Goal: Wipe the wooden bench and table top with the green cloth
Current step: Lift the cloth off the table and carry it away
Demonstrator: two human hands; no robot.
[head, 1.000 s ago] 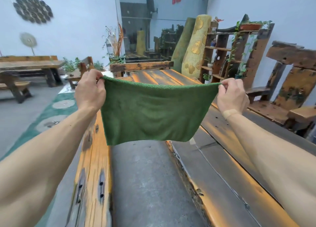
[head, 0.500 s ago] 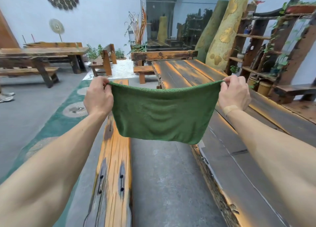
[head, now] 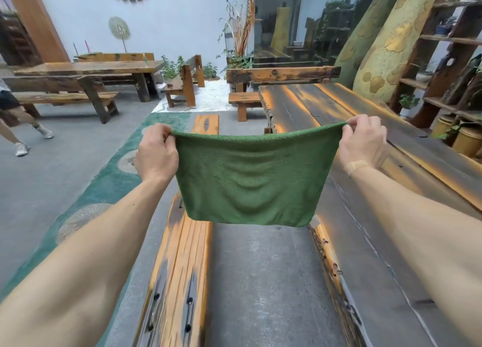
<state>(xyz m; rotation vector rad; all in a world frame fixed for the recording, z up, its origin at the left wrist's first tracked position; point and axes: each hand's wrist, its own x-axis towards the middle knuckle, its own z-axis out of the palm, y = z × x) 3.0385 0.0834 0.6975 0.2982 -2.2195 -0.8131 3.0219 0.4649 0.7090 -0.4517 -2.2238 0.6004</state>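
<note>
Grey concrete floor (head: 260, 281) fills the middle of the shot, with a green patterned rug (head: 109, 184) running along its left side. Compared with half a second back the view has swung a bit further left and up, so more of the room's left side shows now, including the legs and white shoes of another person (head: 20, 137) walking at the left edge, where before only a shoe showed.

Big dark wooden desk (head: 365, 216) with orange streaks runs down the right side, and the long orange bench (head: 182, 281) runs parallel on the left, floor between them. Both look untouched by the cloth at this point. Further back there's another wooden table (head: 88, 68) with its own bench, a small wooden chair (head: 186, 83) by some plants, and a rustic shelf (head: 448, 59) on the far right.

Arms stay stretched out in front just like in the earlier frames. The green cloth (head: 247, 179) is still held up in the air between the two hands, stretched flat and hanging down like a banner over the gap between bench and desk, not touching either one. Left hand (head: 156, 156) pinches the top left corner with fingers and thumb, right hand (head: 362, 143) pinches the top right corner the same way. There's a tan plaster (head: 356, 166) on the right wrist.
</note>
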